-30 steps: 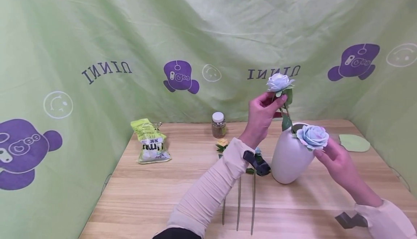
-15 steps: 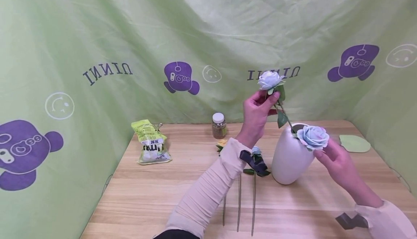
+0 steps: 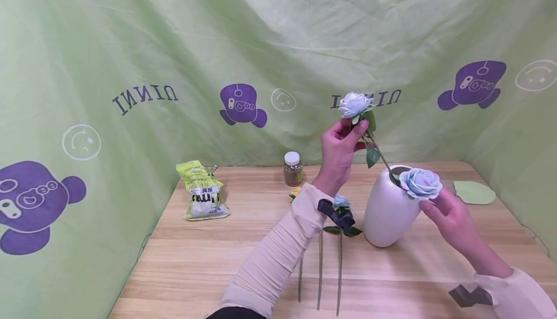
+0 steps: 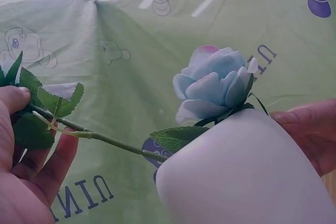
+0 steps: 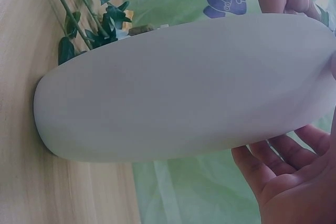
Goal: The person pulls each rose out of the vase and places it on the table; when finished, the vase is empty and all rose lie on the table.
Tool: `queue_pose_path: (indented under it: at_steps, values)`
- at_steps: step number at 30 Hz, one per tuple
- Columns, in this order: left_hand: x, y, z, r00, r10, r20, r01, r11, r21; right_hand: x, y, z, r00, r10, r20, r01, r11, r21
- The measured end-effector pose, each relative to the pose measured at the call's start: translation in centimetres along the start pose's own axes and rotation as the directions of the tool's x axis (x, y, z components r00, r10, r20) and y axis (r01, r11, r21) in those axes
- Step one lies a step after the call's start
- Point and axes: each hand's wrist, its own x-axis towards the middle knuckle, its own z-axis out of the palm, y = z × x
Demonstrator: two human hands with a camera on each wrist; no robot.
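**Rose stem slanted into white vase, both hands busy**

Pinching pale blue rose (image 3: 354,105) just under the bloom with left hand (image 3: 339,152). Slanting down from there into the mouth of white vase (image 3: 388,217), lower end lost inside. Gripping vase near the rim with right hand (image 3: 452,217). Standing on counter (image 3: 187,261), leaning rightward in head view; true tilt can't be judged.

Sitting at vase rim, next to right hand: second rose (image 3: 420,183), stem hidden.

Behind, on counter: lidded clear jar (image 3: 293,171) with brown contents, too small to identify. Over to the left: yellow-green bag (image 3: 203,198), contents unclear. Lying left of vase: three stems (image 3: 339,270), one with a yellow bloom (image 3: 296,192), one with a blue bloom (image 3: 341,202), third bloom hidden.

By view: dark vase opening only in head. Up close in left wrist: serrated leaves (image 4: 60,103) on held stem, plus another leaf (image 4: 173,137) at the rim. In right wrist: right-hand fingers (image 5: 262,163) against vase wall, mostly masked by second rose in head.
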Motion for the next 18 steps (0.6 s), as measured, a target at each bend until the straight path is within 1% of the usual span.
queue_pose_path:
  at_steps: [8, 18]
  values:
    - [0.23, 0.13, -0.21, 0.998, 0.006, -0.058, -0.006, 1.000, -0.005, -0.12, 0.21, 0.07, 1.000, -0.001, -0.003, 0.001, 1.000, 0.008]
    - [0.72, 0.50, -0.62, 0.994, 0.022, -0.103, -0.026, 0.999, -0.039, -0.01, 0.24, 0.15, 1.000, -0.026, -0.009, 0.027, 0.994, 0.107]
